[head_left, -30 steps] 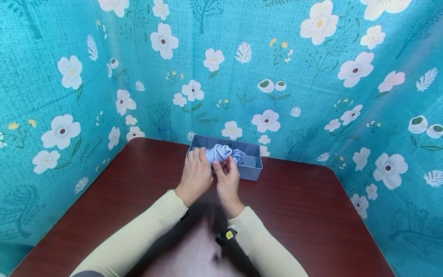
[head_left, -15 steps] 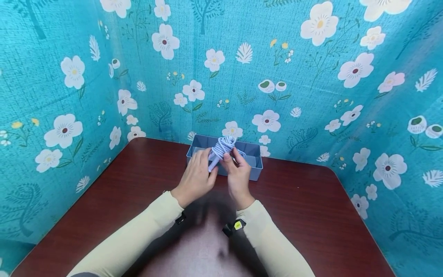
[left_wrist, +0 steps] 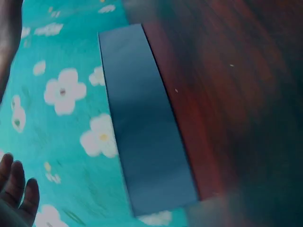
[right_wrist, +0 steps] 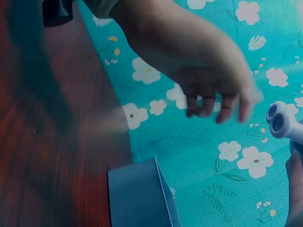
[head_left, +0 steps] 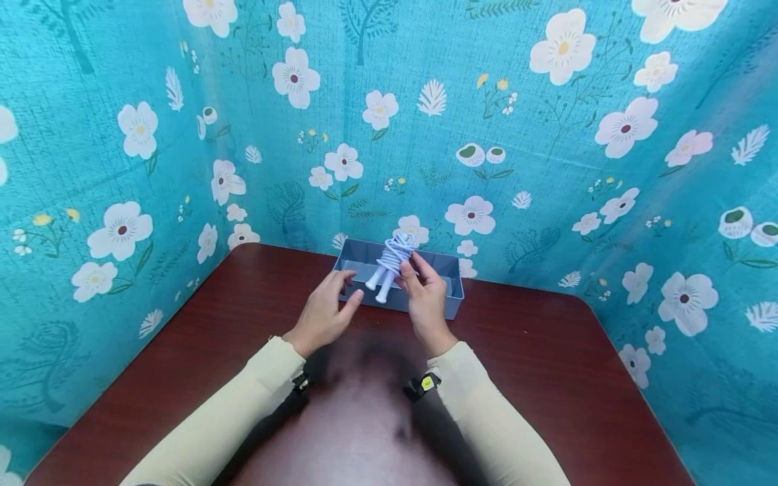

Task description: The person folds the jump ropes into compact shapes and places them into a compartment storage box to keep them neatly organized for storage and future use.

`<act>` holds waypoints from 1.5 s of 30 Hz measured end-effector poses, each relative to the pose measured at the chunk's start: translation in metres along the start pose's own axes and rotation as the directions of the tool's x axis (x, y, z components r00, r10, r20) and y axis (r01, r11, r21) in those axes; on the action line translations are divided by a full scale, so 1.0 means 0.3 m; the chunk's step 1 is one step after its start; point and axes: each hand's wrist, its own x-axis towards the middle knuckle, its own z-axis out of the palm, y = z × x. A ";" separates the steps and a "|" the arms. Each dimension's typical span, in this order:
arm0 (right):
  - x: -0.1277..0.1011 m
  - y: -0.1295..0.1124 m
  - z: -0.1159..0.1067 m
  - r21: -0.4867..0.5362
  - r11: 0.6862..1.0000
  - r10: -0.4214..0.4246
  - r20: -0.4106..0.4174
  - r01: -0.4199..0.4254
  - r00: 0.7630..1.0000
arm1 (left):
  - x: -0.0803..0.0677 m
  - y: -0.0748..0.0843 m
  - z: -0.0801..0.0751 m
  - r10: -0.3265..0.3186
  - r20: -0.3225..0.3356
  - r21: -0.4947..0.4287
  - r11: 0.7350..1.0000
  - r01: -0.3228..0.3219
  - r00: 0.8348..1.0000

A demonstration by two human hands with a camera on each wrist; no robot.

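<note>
Nearest the camera, two cream sleeves run forward over the dark red-brown counter, each with a small black strap at the wrist.

The left hand hovers above the counter just in front of the box, fingers loosely spread and holding nothing; its fingertips lie just beside the handle ends of the rope, and contact cannot be confirmed. In the right wrist view this hand appears blurred, fingers hanging downward and relaxed.

The right hand is raised a little above the box's front wall. Its thumb and fingers pinch a bundled white skipping rope at the coil, with the two white handles pointing down and toward the left hand. The rope is clear of the counter, held over the box's front edge. The right wrist view shows the two round handle ends side by side.

Behind the hands, a grey-blue rectangular box sits on the counter, close to the back wall. Its interior is largely hidden by the hands and rope.

A teal floral cloth encloses the counter on three sides.
</note>
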 end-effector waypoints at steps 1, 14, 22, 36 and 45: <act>0.004 0.003 -0.004 -0.016 1.000 0.004 0.005 -0.003 1.000 | -0.003 -0.021 -0.001 -0.043 -0.007 -0.018 0.999 0.043 0.999; 0.058 0.078 -0.013 -0.142 0.990 0.017 0.017 -0.014 1.000 | -0.025 -0.268 0.071 -0.541 -0.024 -0.258 0.816 0.517 0.841; 0.092 0.112 0.002 -0.113 0.993 0.024 0.016 -0.022 1.000 | 0.004 -0.317 0.124 -0.714 0.008 -0.472 0.614 0.632 0.700; 0.151 0.208 0.047 -0.103 0.983 0.148 -0.028 -0.150 0.989 | 0.000 -0.384 0.194 -0.823 0.071 -0.717 0.351 0.602 0.564; 0.229 0.293 0.038 -0.115 0.966 0.224 -0.064 -0.230 0.973 | -0.006 -0.386 0.215 -0.788 0.073 -0.744 0.365 0.559 0.612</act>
